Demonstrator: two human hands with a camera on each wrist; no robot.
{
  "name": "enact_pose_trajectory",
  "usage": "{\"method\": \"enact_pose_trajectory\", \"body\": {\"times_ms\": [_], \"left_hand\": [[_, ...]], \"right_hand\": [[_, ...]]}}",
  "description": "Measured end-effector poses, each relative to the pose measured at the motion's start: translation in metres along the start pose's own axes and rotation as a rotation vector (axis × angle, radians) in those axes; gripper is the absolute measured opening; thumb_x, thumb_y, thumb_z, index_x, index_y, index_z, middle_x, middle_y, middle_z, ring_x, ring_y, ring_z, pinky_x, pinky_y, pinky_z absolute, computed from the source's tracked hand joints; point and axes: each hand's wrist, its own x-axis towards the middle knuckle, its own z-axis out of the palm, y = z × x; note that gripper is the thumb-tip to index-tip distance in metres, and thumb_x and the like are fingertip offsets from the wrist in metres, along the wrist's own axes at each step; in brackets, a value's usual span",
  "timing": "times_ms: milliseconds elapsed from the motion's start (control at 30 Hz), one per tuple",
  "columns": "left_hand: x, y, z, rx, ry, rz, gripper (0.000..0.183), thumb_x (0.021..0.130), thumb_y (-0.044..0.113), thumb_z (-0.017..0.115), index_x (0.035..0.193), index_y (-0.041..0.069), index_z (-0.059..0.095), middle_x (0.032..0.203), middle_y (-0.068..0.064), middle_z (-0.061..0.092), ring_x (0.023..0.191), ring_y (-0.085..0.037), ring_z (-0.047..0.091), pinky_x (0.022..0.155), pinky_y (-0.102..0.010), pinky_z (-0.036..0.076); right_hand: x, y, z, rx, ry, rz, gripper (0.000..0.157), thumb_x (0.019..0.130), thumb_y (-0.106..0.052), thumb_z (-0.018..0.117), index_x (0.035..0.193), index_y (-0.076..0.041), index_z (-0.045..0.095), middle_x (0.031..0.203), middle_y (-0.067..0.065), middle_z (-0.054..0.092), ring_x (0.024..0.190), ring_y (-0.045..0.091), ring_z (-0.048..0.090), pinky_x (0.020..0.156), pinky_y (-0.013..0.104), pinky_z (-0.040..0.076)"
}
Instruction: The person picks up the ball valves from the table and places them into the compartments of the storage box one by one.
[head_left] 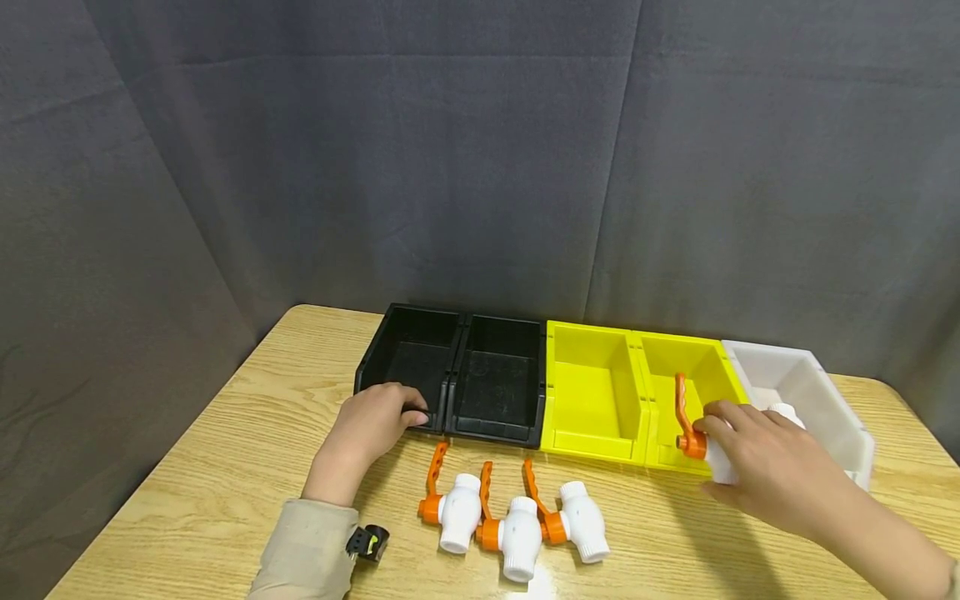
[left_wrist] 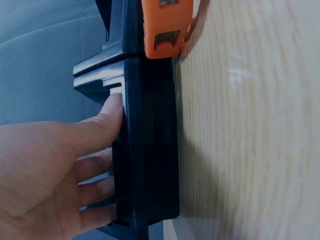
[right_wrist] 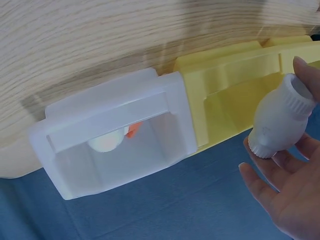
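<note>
My right hand point(head_left: 772, 462) holds a white plastic ball valve point(right_wrist: 280, 120) with an orange lever handle, over the front of the right yellow bin point(head_left: 678, 354). In the right wrist view, thumb and fingers are around the valve's ends. My left hand point(head_left: 375, 421) grips the front rim of the leftmost black bin point(left_wrist: 132, 150), thumb at the rim and fingers behind it. Three more white valves, a left one point(head_left: 459, 517), a middle one point(head_left: 520, 542) and a right one point(head_left: 583, 523), lie on the table before the bins, orange levers pointing away.
Bins stand in a row: a second black bin point(head_left: 498, 379), a left yellow bin point(head_left: 592, 383) and a white bin point(right_wrist: 170, 135) at the right end. Inside the white bin lies another valve point(right_wrist: 107, 140). A grey curtain point(head_left: 480, 167) hangs behind the wooden table point(head_left: 187, 483).
</note>
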Motion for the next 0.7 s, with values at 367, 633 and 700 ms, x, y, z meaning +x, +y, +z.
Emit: {"method": "enact_pose_trajectory", "body": {"times_ms": [367, 633, 700], "left_hand": [[0.000, 0.000, 0.001, 0.001, 0.001, 0.004, 0.014, 0.090, 0.027, 0.072, 0.099, 0.017, 0.077, 0.101, -0.002, 0.071, 0.092, -0.025, 0.067, 0.079, -0.043, 0.055], [-0.001, 0.000, -0.001, 0.002, 0.004, 0.010, 0.014, 0.090, 0.026, 0.072, 0.099, 0.017, 0.077, 0.101, -0.002, 0.071, 0.091, -0.025, 0.067, 0.079, -0.043, 0.055], [-0.001, 0.000, 0.000, 0.000, -0.001, 0.008, 0.014, 0.090, 0.027, 0.072, 0.099, 0.017, 0.077, 0.101, -0.002, 0.071, 0.091, -0.025, 0.067, 0.079, -0.043, 0.055]], "right_hand": [[0.013, 0.013, 0.002, 0.014, -0.033, 0.018, 0.062, 0.062, -0.038, 0.093, 0.107, -0.004, 0.067, 0.112, 0.013, 0.062, 0.098, 0.036, 0.062, 0.081, 0.055, 0.050], [0.023, 0.020, 0.004, 0.008, -0.026, -0.009, 0.061, 0.065, -0.039, 0.091, 0.107, -0.002, 0.067, 0.111, 0.014, 0.063, 0.096, 0.035, 0.063, 0.079, 0.052, 0.051], [0.026, 0.022, 0.006, 0.007, -0.034, -0.009, 0.061, 0.066, -0.040, 0.091, 0.107, -0.001, 0.068, 0.110, 0.014, 0.063, 0.096, 0.034, 0.063, 0.078, 0.051, 0.051]]}}
